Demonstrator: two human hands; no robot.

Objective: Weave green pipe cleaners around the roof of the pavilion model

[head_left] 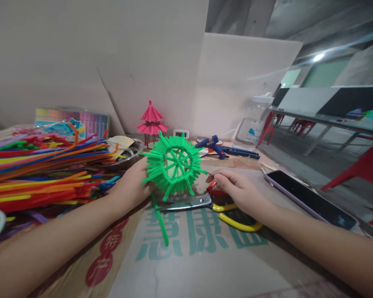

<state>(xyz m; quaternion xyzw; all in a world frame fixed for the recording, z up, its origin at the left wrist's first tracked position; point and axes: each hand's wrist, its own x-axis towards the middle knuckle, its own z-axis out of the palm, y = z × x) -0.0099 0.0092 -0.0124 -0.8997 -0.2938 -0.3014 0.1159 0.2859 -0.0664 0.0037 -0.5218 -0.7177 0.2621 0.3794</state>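
Observation:
A bright green pipe-cleaner wheel (pixel 152 163) with crossed spokes inside and short strips radiating around its ring stands up in front of me. My left hand (pixel 135 182) grips it from behind on the left; the wheel hides most of those fingers. My right hand (pixel 230 184) is at the wheel's right edge, thumb and fingers pinched close to the tip of one strip. What is between them is too small to make out. Beneath lie scissors (pixel 189 203) with yellow handles and a red-handled tool (pixel 216 188). A green pipe cleaner (pixel 161 225) slants down below the wheel.
Many coloured pipe cleaners (pixel 37 161) are heaped at left, before a marker set (pixel 96 123) and a metal bowl (pixel 136 150). A pink pagoda model (pixel 151 118), blue glue gun (pixel 213 144) and clear bottle (pixel 250 126) stand behind. A phone (pixel 311 198) lies right.

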